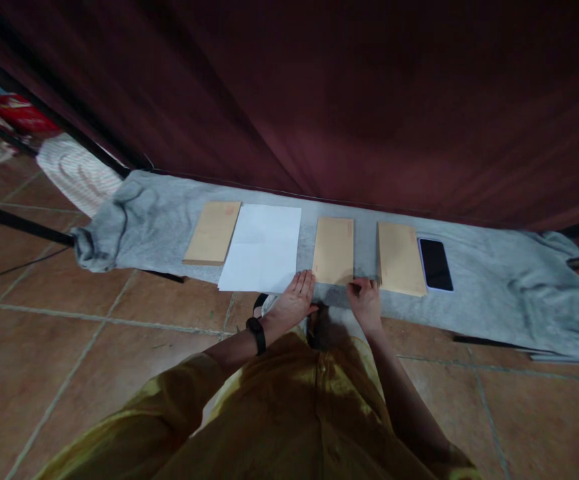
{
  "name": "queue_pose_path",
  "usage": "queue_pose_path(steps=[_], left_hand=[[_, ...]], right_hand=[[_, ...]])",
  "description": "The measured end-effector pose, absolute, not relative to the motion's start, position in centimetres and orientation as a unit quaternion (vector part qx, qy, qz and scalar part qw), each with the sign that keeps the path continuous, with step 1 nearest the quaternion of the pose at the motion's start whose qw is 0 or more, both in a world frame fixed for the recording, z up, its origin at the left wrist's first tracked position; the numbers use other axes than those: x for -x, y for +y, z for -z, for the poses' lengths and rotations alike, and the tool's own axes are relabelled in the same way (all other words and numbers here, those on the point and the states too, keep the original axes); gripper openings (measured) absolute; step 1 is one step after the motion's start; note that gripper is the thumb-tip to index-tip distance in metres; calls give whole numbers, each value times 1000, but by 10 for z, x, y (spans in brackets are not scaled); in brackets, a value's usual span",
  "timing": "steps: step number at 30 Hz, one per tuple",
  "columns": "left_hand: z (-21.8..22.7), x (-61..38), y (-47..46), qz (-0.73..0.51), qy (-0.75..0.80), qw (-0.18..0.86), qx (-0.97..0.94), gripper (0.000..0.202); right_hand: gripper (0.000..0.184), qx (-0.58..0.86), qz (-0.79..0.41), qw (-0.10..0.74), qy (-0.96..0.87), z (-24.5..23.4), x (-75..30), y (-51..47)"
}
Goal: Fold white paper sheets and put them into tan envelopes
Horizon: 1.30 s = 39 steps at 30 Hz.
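Note:
A brown paper envelope (334,250) lies flat on the grey cloth in front of me. My left hand (297,293) rests at its lower left corner, fingers stretched out and together, beside the edge of a white paper sheet stack (262,247). At the envelope's lower right corner is my right hand (365,299), its fingers curled in; whether anything is between them is hidden. To the right lies a stack of brown envelopes (401,259), slightly fanned. Another, thicker envelope stack (213,233) sits left of the white paper, partly against it.
A phone (436,265) with a dark screen lies right of the envelopes. The grey cloth (489,280) covers a long narrow bench, bunched at both ends. Behind it hangs a dark red curtain (319,100). Tiled floor (159,373) surrounds the bench; a striped cloth (79,170) hangs at left.

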<state>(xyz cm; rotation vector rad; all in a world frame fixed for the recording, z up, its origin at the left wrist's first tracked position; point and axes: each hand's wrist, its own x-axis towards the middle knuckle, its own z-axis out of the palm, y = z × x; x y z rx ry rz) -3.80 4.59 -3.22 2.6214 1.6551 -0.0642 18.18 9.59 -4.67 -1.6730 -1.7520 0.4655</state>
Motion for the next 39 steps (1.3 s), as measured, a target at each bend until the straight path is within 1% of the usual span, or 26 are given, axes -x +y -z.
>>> queue_pose_path(steps=[3, 6, 9, 11, 13, 15, 21, 25, 32, 39], left_hand=[[34, 37, 45, 24, 540, 21, -841, 89], [33, 36, 44, 27, 548, 25, -836, 88], [31, 35, 43, 24, 552, 22, -833, 85], [31, 35, 43, 19, 552, 18, -833, 82], [32, 35, 42, 12, 553, 14, -833, 79], [33, 36, 42, 5, 554, 8, -832, 77], [37, 37, 42, -15, 553, -3, -833, 75], [39, 38, 43, -37, 557, -8, -830, 74], [44, 41, 46, -100, 556, -21, -825, 73], [50, 40, 47, -61, 550, -52, -831, 63]], right_hand=[[23, 636, -306, 375, -601, 45, -181, 100], [38, 603, -455, 427, -497, 41, -177, 99], [49, 554, -558, 503, -359, 38, -165, 91], [45, 517, -601, 537, -290, 38, -156, 84], [33, 505, -637, 526, -248, 38, -147, 79], [29, 507, -647, 516, -240, 39, -139, 78], [32, 542, -661, 476, -204, 35, -129, 87], [31, 556, -656, 474, -189, 30, -126, 92], [39, 568, -609, 529, -163, 23, -128, 95], [39, 563, -555, 583, -188, 3, -187, 108]])
